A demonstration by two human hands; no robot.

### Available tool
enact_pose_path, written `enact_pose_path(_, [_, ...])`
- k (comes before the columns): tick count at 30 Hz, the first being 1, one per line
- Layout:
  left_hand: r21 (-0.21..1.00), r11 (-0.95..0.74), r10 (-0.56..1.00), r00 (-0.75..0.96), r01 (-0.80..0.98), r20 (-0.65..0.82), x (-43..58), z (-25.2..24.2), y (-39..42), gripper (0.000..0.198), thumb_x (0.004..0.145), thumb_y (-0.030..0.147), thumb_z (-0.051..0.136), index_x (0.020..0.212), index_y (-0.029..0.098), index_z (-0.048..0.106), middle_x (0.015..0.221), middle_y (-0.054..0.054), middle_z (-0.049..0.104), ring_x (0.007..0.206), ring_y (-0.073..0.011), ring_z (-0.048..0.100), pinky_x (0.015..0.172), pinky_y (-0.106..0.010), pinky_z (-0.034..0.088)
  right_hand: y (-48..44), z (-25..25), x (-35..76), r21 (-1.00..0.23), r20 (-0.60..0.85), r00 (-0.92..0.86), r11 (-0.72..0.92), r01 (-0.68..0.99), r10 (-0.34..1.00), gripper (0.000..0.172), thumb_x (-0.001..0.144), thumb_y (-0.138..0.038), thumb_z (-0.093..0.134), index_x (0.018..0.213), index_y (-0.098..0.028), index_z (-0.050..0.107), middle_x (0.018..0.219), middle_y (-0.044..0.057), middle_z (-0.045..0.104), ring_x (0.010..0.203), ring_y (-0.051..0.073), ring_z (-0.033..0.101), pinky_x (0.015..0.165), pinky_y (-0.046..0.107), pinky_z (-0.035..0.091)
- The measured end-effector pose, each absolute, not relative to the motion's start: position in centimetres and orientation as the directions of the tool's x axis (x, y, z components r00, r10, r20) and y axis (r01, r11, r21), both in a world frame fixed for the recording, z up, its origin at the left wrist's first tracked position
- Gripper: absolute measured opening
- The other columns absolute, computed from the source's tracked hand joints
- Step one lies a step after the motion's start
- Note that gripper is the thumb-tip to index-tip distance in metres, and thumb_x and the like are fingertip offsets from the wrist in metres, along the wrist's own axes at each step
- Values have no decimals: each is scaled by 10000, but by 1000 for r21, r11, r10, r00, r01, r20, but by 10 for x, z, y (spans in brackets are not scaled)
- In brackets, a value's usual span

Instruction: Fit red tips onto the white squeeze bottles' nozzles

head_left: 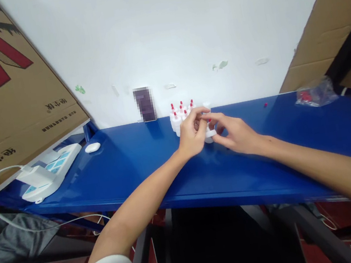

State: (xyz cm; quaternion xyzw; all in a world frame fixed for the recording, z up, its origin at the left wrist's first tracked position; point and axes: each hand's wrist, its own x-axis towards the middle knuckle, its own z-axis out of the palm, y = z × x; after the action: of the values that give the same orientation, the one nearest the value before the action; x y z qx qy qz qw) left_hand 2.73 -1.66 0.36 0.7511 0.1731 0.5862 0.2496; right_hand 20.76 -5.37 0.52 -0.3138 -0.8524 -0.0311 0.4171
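Note:
Just right of the middle of the blue table, both my hands meet around a small white bottle point(209, 134) with a bit of red at its top. My right hand point(236, 134) has thumb and fingers closed on the bottle's right side. My left hand point(192, 133) is curled at the bottle's left and top; its fingertips touch my right fingers, and whether they grip anything is hidden. Behind my left hand stand several white bottles point(176, 122) with red tips, grouped close together and upright.
The blue table point(127, 165) holds a white power strip point(52, 173) with a plugged charger and a white earbud case point(92, 147) at the left. A dark phone point(145, 104) leans on the wall. Right are a small red cap point(265, 104) and a clear plastic bag point(316, 93).

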Motion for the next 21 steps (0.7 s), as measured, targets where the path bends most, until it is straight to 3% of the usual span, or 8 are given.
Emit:
enact_pose_path(6, [581, -812, 555, 238, -50, 797, 30, 4, -20, 191, 1017, 300, 578, 1178, 198, 588, 863, 3, 647, 674, -82, 601, 610, -214, 491, -54, 7, 208, -213, 724, -428, 766, 606, 540, 684, 847, -195, 613, 1520, -225, 497, 980, 33, 724, 631, 152, 617, 651, 323, 553])
enact_pose_path(14, [583, -812, 566, 224, -13, 793, 30, 4, -20, 201, 991, 255, 615, 1184, 206, 588, 780, 33, 601, 657, -82, 584, 611, -215, 470, -52, 6, 210, -235, 727, -411, 763, 602, 549, 646, 848, -209, 623, 1489, -200, 545, 1043, 61, 733, 642, 152, 622, 652, 330, 548])
enact_pose_path(21, [545, -838, 525, 228, -31, 820, 29, 4, -21, 207, 1014, 328, 613, 1177, 202, 592, 802, 25, 637, 667, -83, 615, 607, -208, 487, -55, 11, 207, -272, 739, -395, 778, 567, 546, 594, 841, -194, 619, 1434, -196, 590, 928, 28, 718, 648, 158, 631, 664, 323, 553])
